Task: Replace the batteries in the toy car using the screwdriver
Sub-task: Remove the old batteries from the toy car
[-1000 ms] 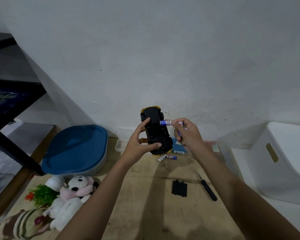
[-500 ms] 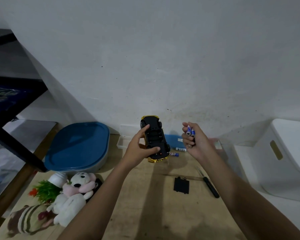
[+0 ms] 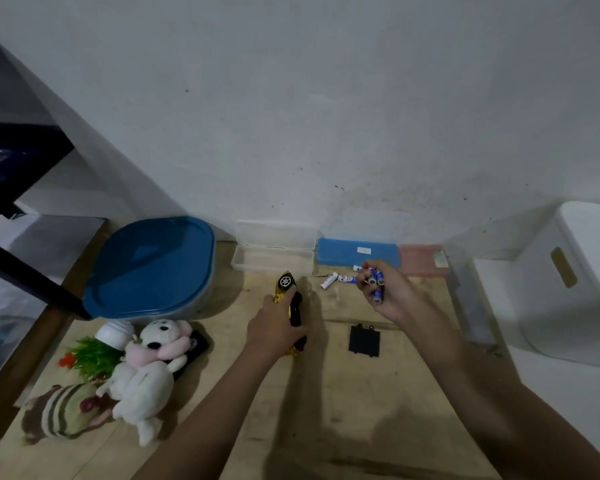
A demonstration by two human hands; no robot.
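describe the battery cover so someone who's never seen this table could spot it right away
Start at the wooden table against the white wall and find the right hand holding blue batteries. Just below that hand, lying flat on the bare wood, is the battery cover. It is a small, flat, black rectangle with little tabs on its edge, unlike the yellow-and-black toy car beside it.

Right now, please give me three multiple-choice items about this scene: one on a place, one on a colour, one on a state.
1. Where does the black battery cover lie?
A. on the table, between the arms
B. inside the clear box
C. on the blue lid

2. What colour are the batteries in the right hand?
A. red
B. blue
C. green

3. The toy car is:
A. lying untouched
B. inside the white bin
C. gripped by the left hand

Answers: 1 A, it rests on bare wood; 2 B, blue casings show; 3 C, fingers wrap it.
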